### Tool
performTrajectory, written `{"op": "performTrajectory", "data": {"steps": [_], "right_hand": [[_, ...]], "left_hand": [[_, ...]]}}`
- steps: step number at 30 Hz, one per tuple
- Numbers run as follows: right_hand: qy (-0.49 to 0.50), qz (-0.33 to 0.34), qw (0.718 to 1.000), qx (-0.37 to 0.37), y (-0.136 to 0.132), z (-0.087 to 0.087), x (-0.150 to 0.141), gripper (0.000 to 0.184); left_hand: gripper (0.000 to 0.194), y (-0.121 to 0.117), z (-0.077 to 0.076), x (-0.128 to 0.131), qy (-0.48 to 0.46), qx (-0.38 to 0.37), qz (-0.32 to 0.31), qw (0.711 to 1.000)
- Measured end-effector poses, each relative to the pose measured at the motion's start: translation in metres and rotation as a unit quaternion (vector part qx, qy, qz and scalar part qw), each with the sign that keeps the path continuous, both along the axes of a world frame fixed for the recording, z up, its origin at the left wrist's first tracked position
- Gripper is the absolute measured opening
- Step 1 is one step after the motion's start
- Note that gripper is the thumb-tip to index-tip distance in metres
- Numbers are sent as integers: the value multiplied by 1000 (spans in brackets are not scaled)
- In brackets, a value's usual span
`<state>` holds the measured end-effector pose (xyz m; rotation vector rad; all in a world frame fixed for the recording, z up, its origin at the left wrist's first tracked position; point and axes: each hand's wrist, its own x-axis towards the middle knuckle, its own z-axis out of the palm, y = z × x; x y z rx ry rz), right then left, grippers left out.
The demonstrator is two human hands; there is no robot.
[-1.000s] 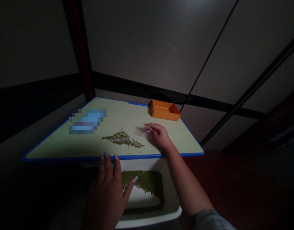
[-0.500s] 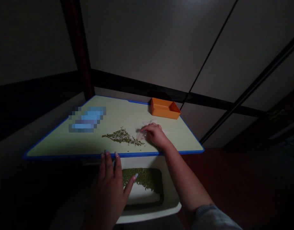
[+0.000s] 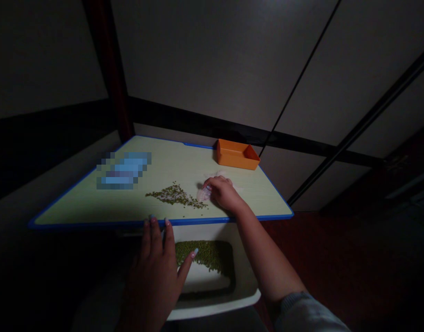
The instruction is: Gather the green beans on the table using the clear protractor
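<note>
My left hand (image 3: 160, 263) is spread, fingertips at the blue front edge of the small table (image 3: 94, 203), thumb over a white tub (image 3: 215, 311). Inside the tub lie many green beans (image 3: 212, 251), mung beans by their look. My right hand (image 3: 226, 191) rests low over the tabletop with fingers curled down onto a pale, pinkish, see-through heap (image 3: 204, 193). What its fingertips hold is hidden. Just left of that hand, a loose patch of green beans (image 3: 173, 194) with whitish bits among them is spread on the table.
An orange open box (image 3: 238, 154) stands at the back right of the table. A blurred-out bluish item (image 3: 125, 170) lies at the left. Behind the table rise dark panels (image 3: 215, 60), and reddish floor (image 3: 295, 258) shows at the right.
The view has shifted very slightly. My right hand's fingers have moved a little over the pale heap. My left hand keeps its place at the table edge.
</note>
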<state>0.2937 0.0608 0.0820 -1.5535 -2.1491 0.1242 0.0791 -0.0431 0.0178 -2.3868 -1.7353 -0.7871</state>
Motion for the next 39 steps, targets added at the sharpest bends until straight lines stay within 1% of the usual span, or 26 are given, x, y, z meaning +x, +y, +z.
{"op": "performTrajectory", "data": {"steps": [6,11,18,26,32,39], "right_hand": [[8,3,1000,9,-3,0,4,30],[8,-6,1000,1,-3,0,6,27],[10,0,1000,1,-5,1,9,23],[-1,10,1000,-19,-9,4,11,24],[2,-19,1000,5,-9,4,10,27],[-20,-63,998,8,-3,3,0,29]], "left_hand": [[85,0,1,0,-3,-1,-2,1000],[84,0,3,1,7,-5,5,1000],[84,0,3,1,17,-8,7,1000],[85,0,2,0,16,-1,4,1000],[84,0,2,1,4,0,-4,1000],[86,0,1,1,1,-5,0,1000]]}}
